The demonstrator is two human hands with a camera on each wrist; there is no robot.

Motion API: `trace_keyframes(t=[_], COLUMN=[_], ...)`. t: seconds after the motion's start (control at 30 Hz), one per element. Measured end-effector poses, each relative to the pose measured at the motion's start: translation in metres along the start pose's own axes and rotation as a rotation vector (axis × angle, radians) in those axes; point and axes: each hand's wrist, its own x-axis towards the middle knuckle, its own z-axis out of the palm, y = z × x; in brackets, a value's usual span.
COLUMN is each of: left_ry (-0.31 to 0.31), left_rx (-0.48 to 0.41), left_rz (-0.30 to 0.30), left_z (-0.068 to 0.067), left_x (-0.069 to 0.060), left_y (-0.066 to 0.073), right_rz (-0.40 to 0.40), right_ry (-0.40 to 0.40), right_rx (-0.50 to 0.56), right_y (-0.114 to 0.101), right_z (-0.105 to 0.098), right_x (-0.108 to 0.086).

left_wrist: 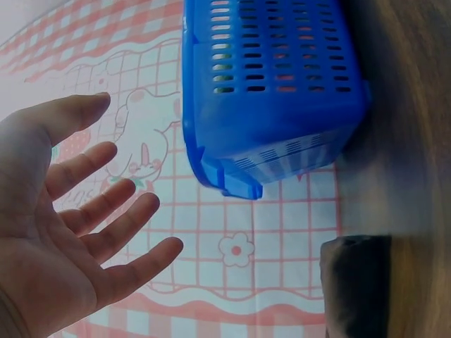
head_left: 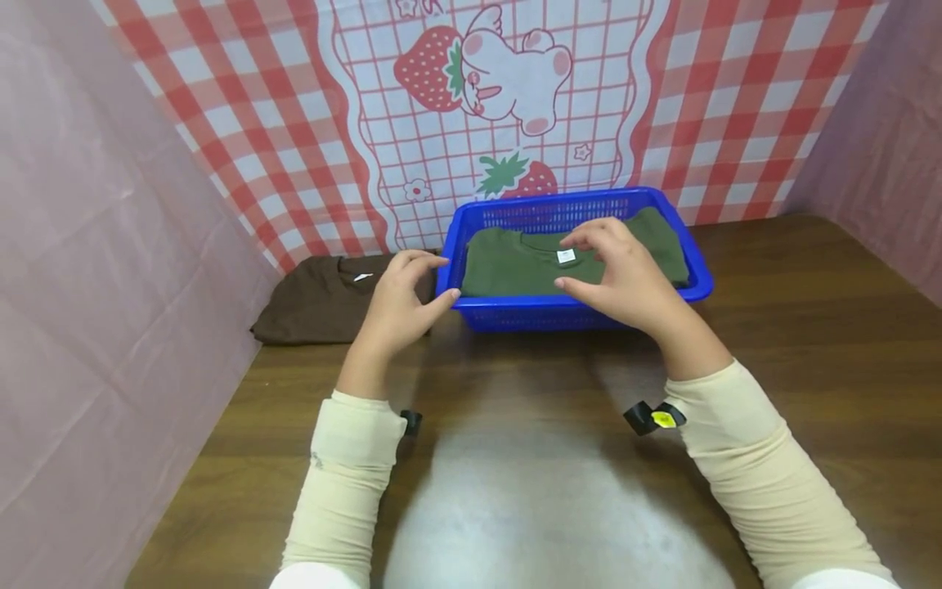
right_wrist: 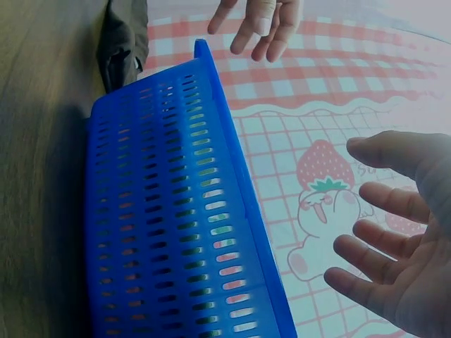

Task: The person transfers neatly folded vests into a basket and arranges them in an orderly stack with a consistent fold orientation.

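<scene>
- Folded green fabric shirt [head_left: 504,266] already inside blue slotted plastic basket [head_left: 545,317];
- folded brown fabric shirt [head_left: 316,303] still outside, beside it;
- left hand [head_left: 401,298] and right hand [head_left: 625,282] apart, both empty; basket contact unclear.

a folded green shirt [head_left: 504,266] lies flat in the blue basket [head_left: 530,317].

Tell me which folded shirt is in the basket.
The green shirt: it lies inside the blue basket, while the brown shirt lies outside it, on the wooden table to the left.
</scene>
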Motion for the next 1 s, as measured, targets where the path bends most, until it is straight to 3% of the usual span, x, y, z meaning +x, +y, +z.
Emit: trace_keyframes(t=[0.33,0.7,1.0], left_ry=[0.001,0.085,0.127], left_rx=[0.02,-0.007,-0.008], left_rz=[-0.05,-0.042,-0.084], left_z=[-0.015,-0.031,-0.043], left_x=[-0.003,-0.006,-0.011], left_y=[-0.007,-0.02,-0.028], right_rz=[-0.044,-0.057,-0.078], right_ry=[0.013,-0.002,-0.008], right_rx=[0.011,0.02,0.037], right_y=[-0.005,-0.012,-0.018], right_z=[0.006,0.012,0.018], right_x=[-0.001,-0.001,-0.001])
